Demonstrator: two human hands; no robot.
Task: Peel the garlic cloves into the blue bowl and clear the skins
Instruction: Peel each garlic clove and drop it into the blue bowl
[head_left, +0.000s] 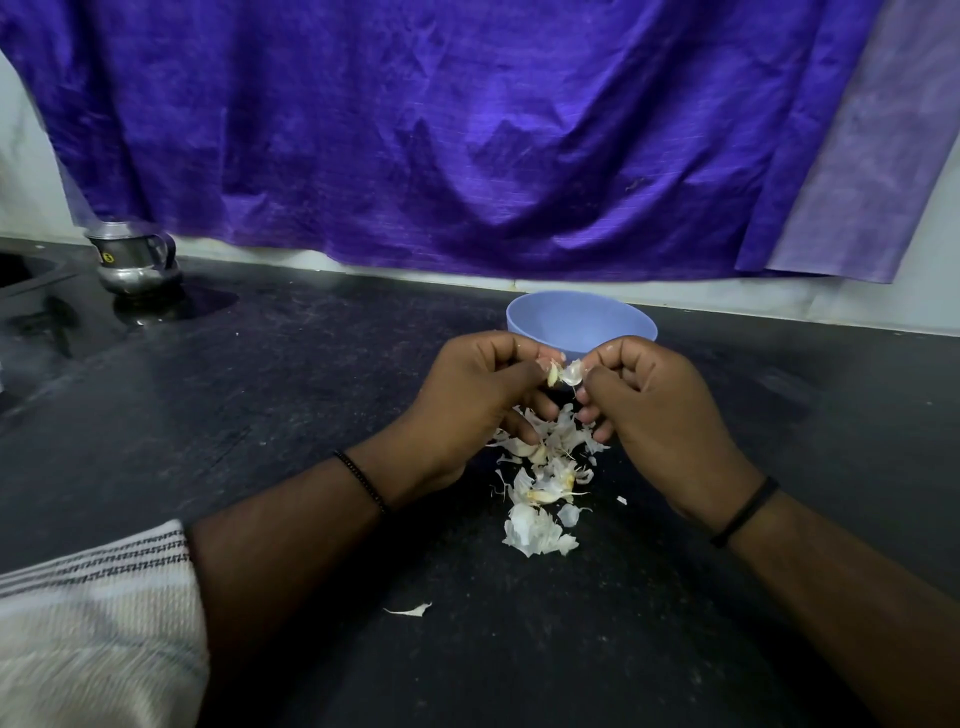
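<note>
Between both hands (566, 400), garlic clove (554, 373)

Both forearms reach forward and converge, the 2 hands meeting knuckle to knuckle. The left hand (478, 395) has its fingers curled inward, thumb and forefinger pinching a small garlic clove (554, 373) at its tip. The right hand (660, 410) mirrors it, fingers curled, thumb and forefinger pinching a flake of skin (572, 372) just beside the left fingertips. Each wrist carries 1 dark band. A striped sleeve covers the left upper forearm.
</note>
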